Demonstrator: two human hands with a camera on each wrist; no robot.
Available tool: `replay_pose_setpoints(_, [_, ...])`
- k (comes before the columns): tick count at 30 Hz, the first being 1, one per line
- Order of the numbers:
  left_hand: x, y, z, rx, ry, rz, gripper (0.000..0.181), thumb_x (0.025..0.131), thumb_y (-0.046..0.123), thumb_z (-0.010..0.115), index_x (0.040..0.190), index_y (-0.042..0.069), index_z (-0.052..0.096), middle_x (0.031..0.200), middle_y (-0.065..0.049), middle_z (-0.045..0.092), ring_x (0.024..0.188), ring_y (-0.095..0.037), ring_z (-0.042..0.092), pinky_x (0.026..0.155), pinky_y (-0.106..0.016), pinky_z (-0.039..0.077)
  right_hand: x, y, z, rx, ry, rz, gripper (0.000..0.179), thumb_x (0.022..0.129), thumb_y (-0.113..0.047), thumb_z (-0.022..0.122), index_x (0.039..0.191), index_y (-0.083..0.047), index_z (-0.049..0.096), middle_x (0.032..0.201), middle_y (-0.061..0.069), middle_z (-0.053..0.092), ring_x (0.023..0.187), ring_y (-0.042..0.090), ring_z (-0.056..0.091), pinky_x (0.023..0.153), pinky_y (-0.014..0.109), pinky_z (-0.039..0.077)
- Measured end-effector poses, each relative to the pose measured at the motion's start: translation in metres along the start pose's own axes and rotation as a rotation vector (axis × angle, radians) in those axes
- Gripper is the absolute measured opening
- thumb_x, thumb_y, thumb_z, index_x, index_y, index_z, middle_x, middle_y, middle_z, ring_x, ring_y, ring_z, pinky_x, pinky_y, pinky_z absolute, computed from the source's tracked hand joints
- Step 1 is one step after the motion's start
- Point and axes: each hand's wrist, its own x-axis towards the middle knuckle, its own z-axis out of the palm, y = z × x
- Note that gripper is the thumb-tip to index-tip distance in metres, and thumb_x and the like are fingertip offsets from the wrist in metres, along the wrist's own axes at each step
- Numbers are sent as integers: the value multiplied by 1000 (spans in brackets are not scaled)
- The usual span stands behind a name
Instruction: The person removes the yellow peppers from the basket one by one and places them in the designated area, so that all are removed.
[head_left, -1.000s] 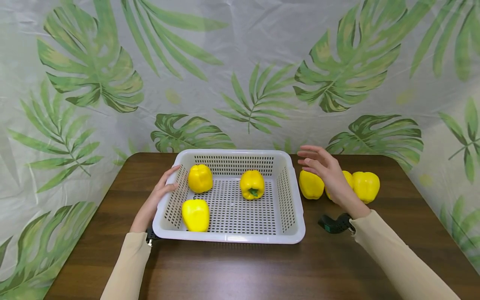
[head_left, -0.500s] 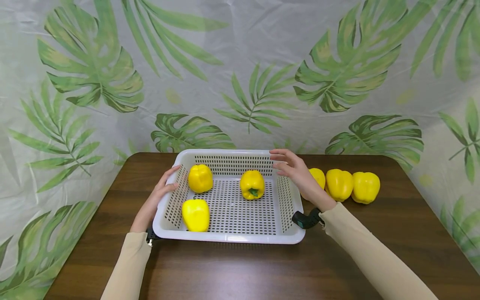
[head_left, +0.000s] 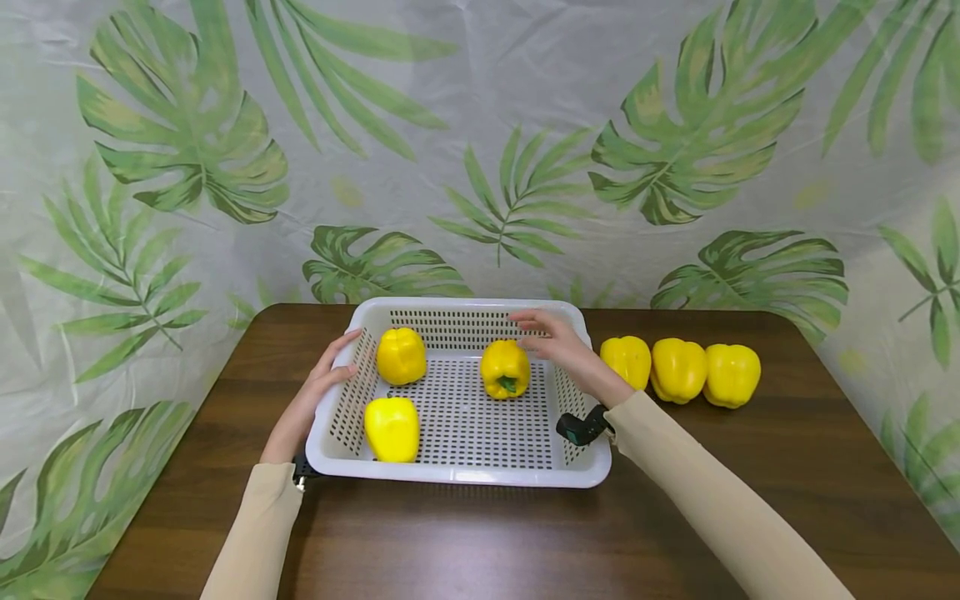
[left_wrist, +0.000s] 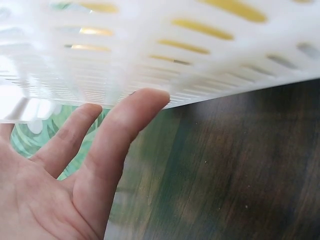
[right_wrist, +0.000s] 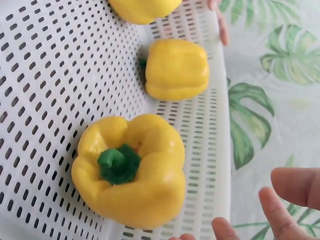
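Note:
A white perforated basket [head_left: 465, 473] holds three yellow bell peppers. My left hand [head_left: 318, 387] rests at the basket's left side, fingertips at the rim; in the left wrist view its thumb [left_wrist: 117, 135] reaches up to the slotted wall. Over the basket's right side is my right hand [head_left: 570, 354], fingers extended and holding nothing. Just left of its fingertips lies a bell pepper [head_left: 501, 358] with its green stem [right_wrist: 119, 164] showing. The other two, a back-left bell pepper [head_left: 401, 357] and a front-left bell pepper [head_left: 392, 429], lie near the left wall.
Right of the basket, three more yellow bell peppers stand in a row: a near one [head_left: 626, 360], a middle one [head_left: 678, 371] and an outer one [head_left: 732, 375]. The brown wooden table [head_left: 465, 546] backs onto a leaf-patterned cloth [head_left: 525, 83].
My right hand has moved left, from above the row of peppers to over the basket, uncovering the row. My left hand, the basket and the peppers have stayed in place.

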Motion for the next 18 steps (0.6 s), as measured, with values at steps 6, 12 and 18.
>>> replay_pose_setpoints(6, [0,1,0,0,-1,3,56,101,20,38,152,30,18,155,-12,14,123,-49,37,87,-58,45,9,2,9,-66,-41,2,45,93,-3,52,138,-5,48,145,18,37,132,37,31,104,55,30])
replay_pose_setpoints(12, [0,1,0,2,2,-1,55,101,20,38,152,31,19,155,-12,15,123,-48,38,86,-55,45,17,7,13,-106,-81,-41,47,88,2,52,134,-1,51,143,15,42,133,36,31,104,53,29])
replay_pose_setpoints(18, [0,0,0,4,-1,3,56,101,21,38,152,31,18,155,-12,14,122,-48,38,86,-55,46,21,8,15,-136,-128,39,49,84,4,54,133,-3,53,143,14,41,122,34,40,99,50,36])
